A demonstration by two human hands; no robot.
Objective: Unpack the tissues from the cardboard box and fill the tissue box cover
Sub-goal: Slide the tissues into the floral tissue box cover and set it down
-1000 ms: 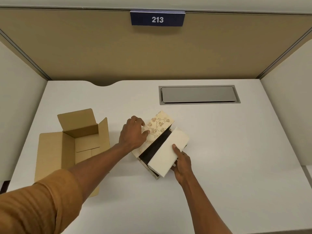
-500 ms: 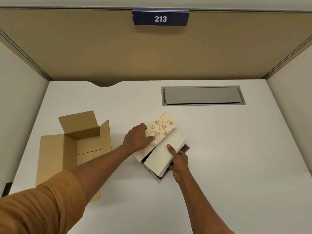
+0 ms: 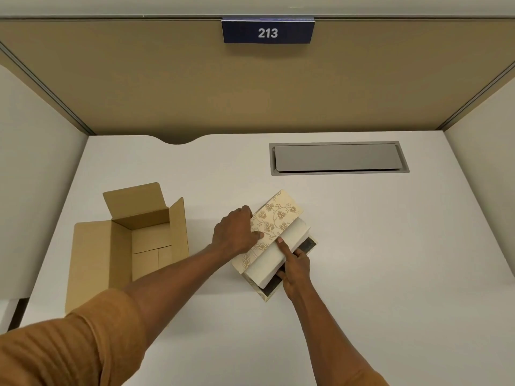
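The left hand is pressed flat against the flowered side of the tissue box cover, with the thumb on the pattern. I think it is there to keep the cover from sliding while the tissues go in. The cover lies on the white desk, turned at a slant, with its open side facing up. The right hand is closed around the near end of the white pack of tissues, thumb on top and fingers under the edge. The pack sits partly down in the cover. It is tipped, and a dark strip of the inside shows along its right side. So the pack is not all the way in yet, and it looks like the right hand is pushing it down. The two hands are close, but they do not touch each other. The cardboard box sits apart on the left side of the desk. Its flaps are open and nothing shows inside it. Now the count: one cardboard box, one cover, one pack of tissues, two hands. There is also one gray lid set in the desk, and one blue sign with 213 on it on the wall.
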